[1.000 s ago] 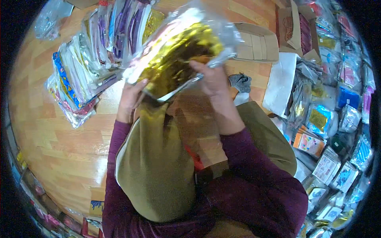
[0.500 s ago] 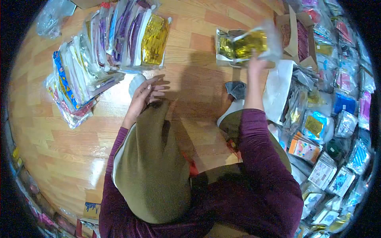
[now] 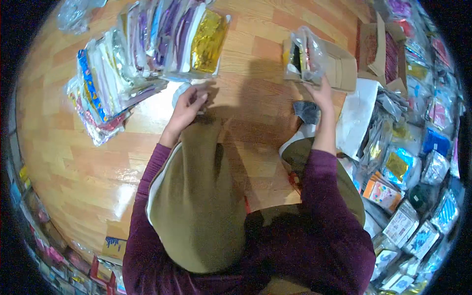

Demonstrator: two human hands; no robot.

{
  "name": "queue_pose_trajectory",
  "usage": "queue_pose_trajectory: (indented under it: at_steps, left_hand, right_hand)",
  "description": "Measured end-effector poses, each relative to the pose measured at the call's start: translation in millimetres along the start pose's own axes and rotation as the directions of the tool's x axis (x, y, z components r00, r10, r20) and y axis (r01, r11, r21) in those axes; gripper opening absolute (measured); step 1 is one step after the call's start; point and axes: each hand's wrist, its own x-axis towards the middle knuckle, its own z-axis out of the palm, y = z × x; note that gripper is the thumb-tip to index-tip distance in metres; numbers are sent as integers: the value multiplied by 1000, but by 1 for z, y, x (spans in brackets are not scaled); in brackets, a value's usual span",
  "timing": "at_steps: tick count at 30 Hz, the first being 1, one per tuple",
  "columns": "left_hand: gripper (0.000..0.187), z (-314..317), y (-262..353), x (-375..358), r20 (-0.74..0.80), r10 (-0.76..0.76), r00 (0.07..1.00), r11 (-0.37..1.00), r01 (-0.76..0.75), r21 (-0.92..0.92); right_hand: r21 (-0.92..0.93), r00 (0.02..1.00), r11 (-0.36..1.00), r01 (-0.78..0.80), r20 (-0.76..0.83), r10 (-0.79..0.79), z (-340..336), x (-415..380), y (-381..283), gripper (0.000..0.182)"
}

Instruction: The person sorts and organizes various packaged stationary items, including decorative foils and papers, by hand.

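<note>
A small open cardboard box stands on the floor ahead and to the right. Several clear plastic packets are bunched upright at its left side, with black, red and gold showing through. My right hand is at the box's near edge, thumb and fingers around the lower edge of a packet; some fingertips are hidden. My left hand hovers by my bent left knee, fingers loosely curled and apart, holding nothing. Past it lies a fanned row of plastic packets, ending in a gold foil packet.
A second cardboard box with dark red contents is behind the first. Piles of bagged goods line the right side. A dark grey piece and a white sheet lie near my right arm. Crumpled clear plastic sits far left.
The blurred gold packet in my right hand is no longer raised; packets now stand at the box's left side, exposing its inside. My right hand has lowered. My left fingers have curled in.
</note>
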Motion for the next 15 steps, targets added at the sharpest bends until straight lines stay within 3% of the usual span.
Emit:
queue_pose_trajectory:
  at_steps: [2,3,4,6,7,9,10,12,13,15]
  left_hand:
    - [30,-10,4,8,-140,221,965,924,-162,346]
    - [32,-7,28,6,-198,330,923,908,-253,333]
    - [32,-10,31,11,-205,331,921,908,-251,336]
    - [37,-20,37,31,-229,597,769,679,-331,655]
    - [37,-19,42,36,-232,597,768,679,-329,656]
    - [44,-10,52,48,-250,518,818,370,49,928]
    - [44,-6,52,56,-256,521,814,374,52,926]
    - [55,3,43,71,-221,508,833,107,194,975]
    - [56,7,38,80,-237,493,837,52,243,969]
    - [56,6,27,90,-258,472,843,47,268,962]
  right_hand:
    - [224,950,969,101,-310,-27,15,-16,29,50]
    - [329,911,944,4,-391,132,19,-28,31,48]
    - [438,844,896,-79,-449,294,22,-40,33,46]
    - [500,715,826,-262,-473,514,43,-63,65,42]
    - [499,718,826,-261,-472,512,48,-72,66,42]
    - [84,778,823,-561,-284,560,60,-86,66,53]
    - [82,783,828,-554,-286,552,66,-88,64,53]
    - [-270,866,832,-485,-279,415,79,-90,65,70]
    - [-226,866,842,-490,-234,441,86,-90,71,81]
    - [-266,855,813,-517,-187,483,93,-87,72,80]
